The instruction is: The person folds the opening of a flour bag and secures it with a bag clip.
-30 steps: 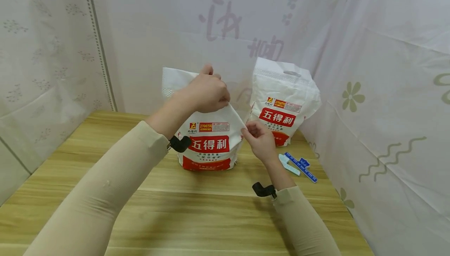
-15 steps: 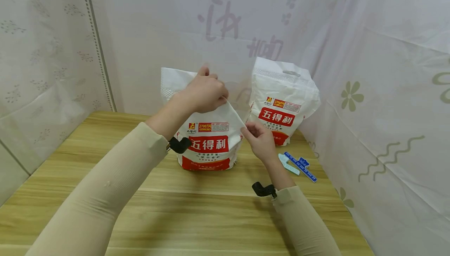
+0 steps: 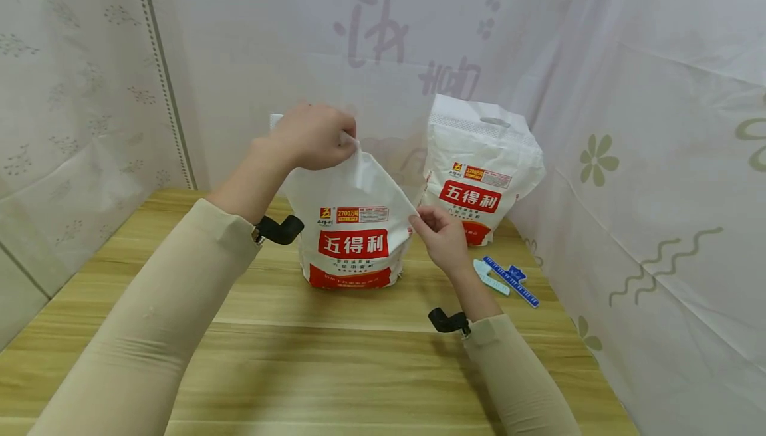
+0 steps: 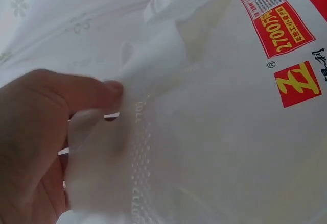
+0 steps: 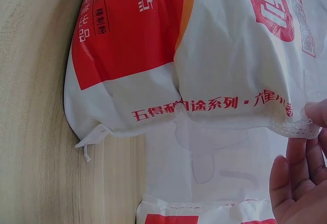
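Note:
A white flour bag (image 3: 353,263) with red panels stands upright on the wooden table. At its top, my left hand (image 3: 314,137) pinches the edge strip and covers much of the upper left corner. The left wrist view shows the thumb of my left hand (image 4: 46,132) pressed on the perforated top band of the flour bag (image 4: 219,132), near its handle slot. Lower on the right side, my right hand (image 3: 443,233) pinches the bag's slanting edge between thumb and fingers. In the right wrist view, my right hand (image 5: 306,178) grips the side seam of the flour bag (image 5: 230,71).
A second flour bag (image 3: 467,150) of the same kind stands behind to the right, its top band upright. Beside it on the table (image 3: 335,369) lie a blue clip (image 3: 511,281) and a pale green clip (image 3: 492,280). Patterned curtains (image 3: 670,157) enclose the table.
My left hand has moved left along the flour bag's top, drawing the material with it and folding the top edge. My right hand keeps its hold at the side.

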Available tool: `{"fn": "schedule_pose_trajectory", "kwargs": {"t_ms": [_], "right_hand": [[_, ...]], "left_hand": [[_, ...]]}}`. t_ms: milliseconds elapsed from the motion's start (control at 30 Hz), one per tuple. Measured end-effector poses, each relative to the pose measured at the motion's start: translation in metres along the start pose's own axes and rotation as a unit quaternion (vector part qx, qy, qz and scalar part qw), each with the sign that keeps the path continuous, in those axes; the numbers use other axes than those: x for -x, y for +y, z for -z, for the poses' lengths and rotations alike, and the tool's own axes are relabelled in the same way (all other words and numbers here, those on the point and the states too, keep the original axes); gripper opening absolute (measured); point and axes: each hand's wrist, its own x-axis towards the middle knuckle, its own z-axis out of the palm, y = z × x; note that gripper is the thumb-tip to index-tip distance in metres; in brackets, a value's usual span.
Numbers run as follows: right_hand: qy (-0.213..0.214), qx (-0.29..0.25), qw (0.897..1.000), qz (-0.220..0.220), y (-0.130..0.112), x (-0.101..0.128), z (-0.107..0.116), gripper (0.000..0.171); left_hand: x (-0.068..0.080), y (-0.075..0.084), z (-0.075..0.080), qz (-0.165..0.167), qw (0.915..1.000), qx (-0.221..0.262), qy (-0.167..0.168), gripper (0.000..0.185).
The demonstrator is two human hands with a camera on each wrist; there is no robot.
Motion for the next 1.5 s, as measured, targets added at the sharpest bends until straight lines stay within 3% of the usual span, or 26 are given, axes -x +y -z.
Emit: {"fn": "schedule_pose_trajectory", "kwargs": {"t_ms": [133, 267, 600, 933, 1500], "right_hand": [[0.000, 0.003, 1.000, 0.000, -0.0003, -0.0004, -0.0005, 0.027], [-0.001, 0.002, 1.000, -0.007, -0.0003, 0.0002, -0.0002, 0.027], [0.000, 0.005, 1.000, -0.020, 0.0014, 0.0002, -0.0004, 0.028], [0.005, 0.009, 1.000, -0.030, 0.0024, 0.0000, -0.0008, 0.028], [0.004, 0.001, 1.000, -0.030, -0.0029, 0.0023, -0.0020, 0.029]], "left_hand": [[0.0010, -0.0013, -0.0004, 0.001, 0.9998, 0.022, -0.003, 0.024], [-0.0005, 0.0000, -0.0019, -0.003, 0.9999, 0.011, -0.001, 0.027], [-0.0017, 0.0017, -0.0049, -0.013, 0.9999, -0.005, 0.002, 0.055], [-0.0035, 0.0034, -0.0053, -0.001, 0.9999, -0.013, -0.010, 0.033], [-0.0039, 0.0055, -0.0081, -0.007, 0.9991, -0.042, -0.006, 0.033]]}}
